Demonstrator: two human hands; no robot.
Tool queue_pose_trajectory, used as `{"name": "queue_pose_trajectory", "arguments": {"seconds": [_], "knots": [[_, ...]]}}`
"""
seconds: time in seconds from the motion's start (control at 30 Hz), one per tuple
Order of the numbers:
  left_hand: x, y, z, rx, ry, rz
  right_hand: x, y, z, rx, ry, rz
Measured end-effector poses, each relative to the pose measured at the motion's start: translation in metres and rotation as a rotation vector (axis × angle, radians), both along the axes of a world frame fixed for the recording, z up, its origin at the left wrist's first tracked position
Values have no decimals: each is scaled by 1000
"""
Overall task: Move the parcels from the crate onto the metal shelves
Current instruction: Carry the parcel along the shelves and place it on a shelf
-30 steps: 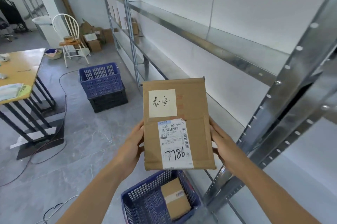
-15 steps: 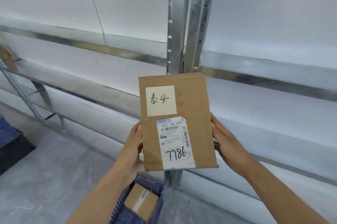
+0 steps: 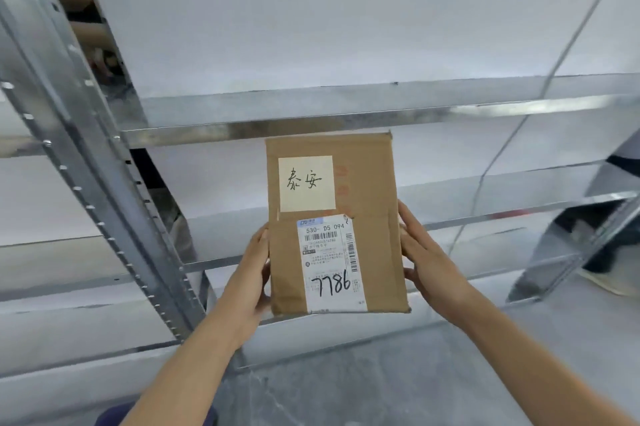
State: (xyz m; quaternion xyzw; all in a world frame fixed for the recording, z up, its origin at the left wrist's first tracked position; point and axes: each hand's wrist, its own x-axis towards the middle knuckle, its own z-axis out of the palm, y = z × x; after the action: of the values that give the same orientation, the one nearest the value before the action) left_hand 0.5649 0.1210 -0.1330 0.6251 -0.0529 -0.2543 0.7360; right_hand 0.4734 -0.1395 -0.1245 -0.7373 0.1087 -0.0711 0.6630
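A flat brown cardboard parcel [image 3: 370, 190] is held upright in front of the metal shelves [image 3: 311, 107]. It carries a cream note with handwriting and a white shipping label marked 7786. My left hand [image 3: 254, 269] grips its left edge and my right hand [image 3: 427, 259] presses its right edge. The parcel's top edge reaches up to the front lip of a shelf board. The blue crate [image 3: 114, 415] shows only as a dark blue sliver at the bottom edge, mostly hidden by my left arm.
A perforated steel upright [image 3: 104, 204] slants down the left side. Another upright [image 3: 568, 252] stands at the right. A thin cable [image 3: 540, 103] runs diagonally across the white wall. Grey floor [image 3: 363, 384] lies below the lowest shelf.
My view has swung right along the shelving, so the steel upright now sits to the left. The parcel stays held in both hands, in front of the shelf bay. The crate has dropped almost out of sight.
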Motion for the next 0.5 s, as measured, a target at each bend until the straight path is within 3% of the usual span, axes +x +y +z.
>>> {"name": "queue_pose_trajectory", "arguments": {"seconds": [0.17, 0.5], "knots": [[-33, -120, 2, 27, -31, -184, -71, -108, 5, -23, -18, -142], [-135, -379, 18, 44, -13, -290, -222, -322, 24, -35, -29, -366]]}}
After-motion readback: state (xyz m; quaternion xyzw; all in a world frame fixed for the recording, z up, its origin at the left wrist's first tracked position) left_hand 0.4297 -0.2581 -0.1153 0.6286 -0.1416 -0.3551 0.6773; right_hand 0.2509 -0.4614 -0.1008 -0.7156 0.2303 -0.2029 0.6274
